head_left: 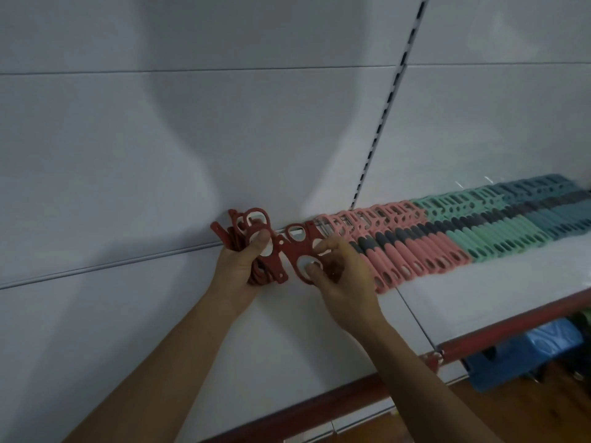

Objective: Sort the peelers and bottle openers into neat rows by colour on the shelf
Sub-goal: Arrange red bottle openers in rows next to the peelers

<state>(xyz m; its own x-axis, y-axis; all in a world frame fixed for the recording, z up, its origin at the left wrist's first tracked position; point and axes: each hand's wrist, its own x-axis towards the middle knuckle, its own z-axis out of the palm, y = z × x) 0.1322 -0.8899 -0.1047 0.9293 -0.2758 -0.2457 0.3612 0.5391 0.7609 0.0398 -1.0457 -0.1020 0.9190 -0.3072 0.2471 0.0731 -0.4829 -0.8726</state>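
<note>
Both forearms enter from the bottom edge, bare, and converge toward the frame centre. Left hand [242, 266]: fingers curled closed in a full grasp, thumb pressed flat on top. Right hand [343, 279]: palm down, thumb and fingertips [311, 270] pinched together. The two hands sit near each other, not touching.

The row of dark blue plastic peelers [550, 199] at the right of the frame runs off the right edge and blurs there; the bunch of dark red flat bottle openers [256, 247] is partly covered by the left hand [238, 270], so their count cannot be told; blue objects [527, 350] under the shelf at lower right are too blurred to identify.
</note>
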